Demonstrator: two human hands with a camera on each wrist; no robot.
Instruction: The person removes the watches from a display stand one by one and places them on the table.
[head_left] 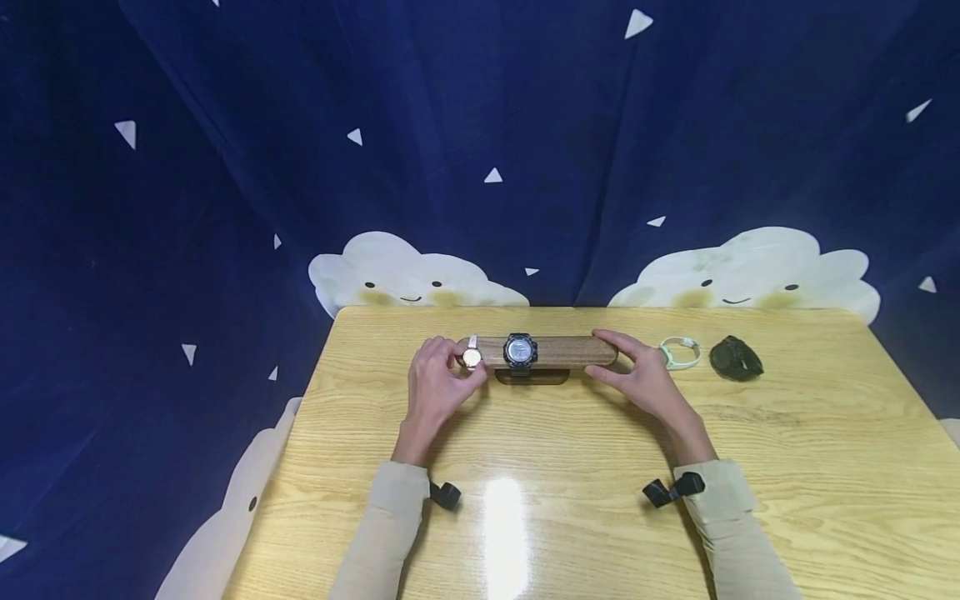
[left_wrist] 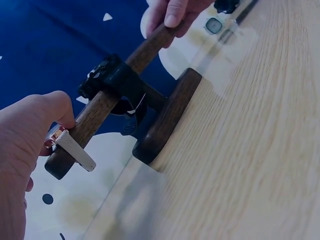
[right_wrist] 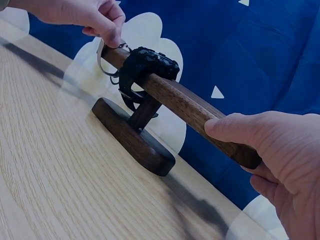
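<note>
A dark wooden watch stand point(head_left: 566, 352) has a horizontal bar on a short post above an oval base point(right_wrist: 135, 137). Around the bar's middle is a black chunky watch point(head_left: 519, 350). Towards the left end hangs a small watch point(head_left: 472, 357) with a round gold-toned face and a white strap point(left_wrist: 75, 150). My left hand point(head_left: 437, 385) pinches this small watch at the bar; some of its fingertips are hidden. My right hand point(head_left: 645, 379) grips the bar's right end, thumb on the near side point(right_wrist: 280, 145).
Right of the stand, a light green and white watch point(head_left: 681, 353) lies on the wooden table point(head_left: 585, 517). Beside it sits a black, bunched-up object point(head_left: 736, 358), its kind unclear. A dark blue curtain point(head_left: 465, 100) with clouds and triangles hangs behind the table.
</note>
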